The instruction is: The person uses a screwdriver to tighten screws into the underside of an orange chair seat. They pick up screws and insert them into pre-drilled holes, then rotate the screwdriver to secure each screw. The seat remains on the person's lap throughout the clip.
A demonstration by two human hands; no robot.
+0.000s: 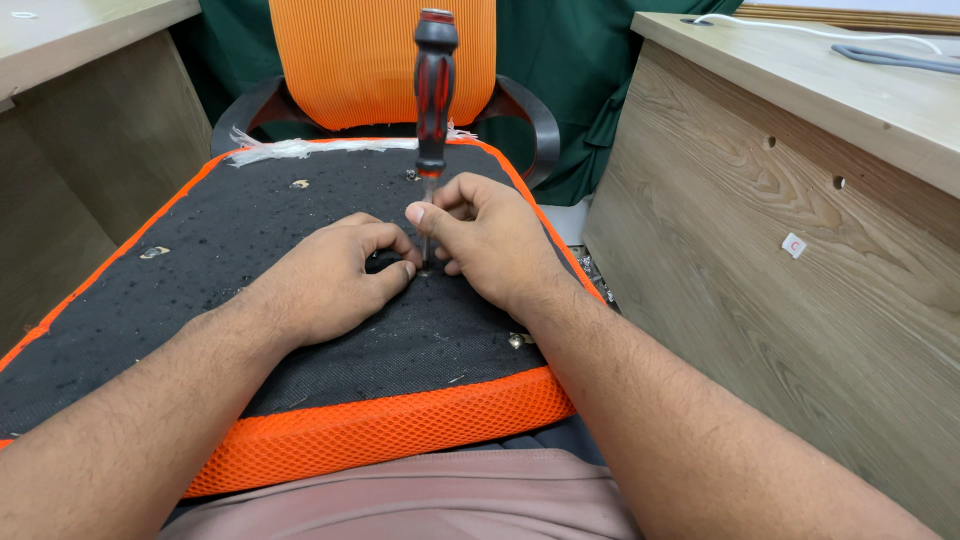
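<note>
Pinched between right hand fingertips was the screwdriver shaft, upright; left hand was curled beside it, pressed on the seat underside.

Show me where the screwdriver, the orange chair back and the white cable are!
screwdriver [435, 90]: head view, on its black and red handle.
orange chair back [350, 60]: head view, on the ribbed mesh left of the handle.
white cable [830, 33]: head view, mid-length on the right desk top.

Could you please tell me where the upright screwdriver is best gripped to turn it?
Likely the thick red-and-black handle, from above or the right side: it stands upright and free, while both hands, left hand and right hand, crowd the thin shaft near the seat underside.
</note>
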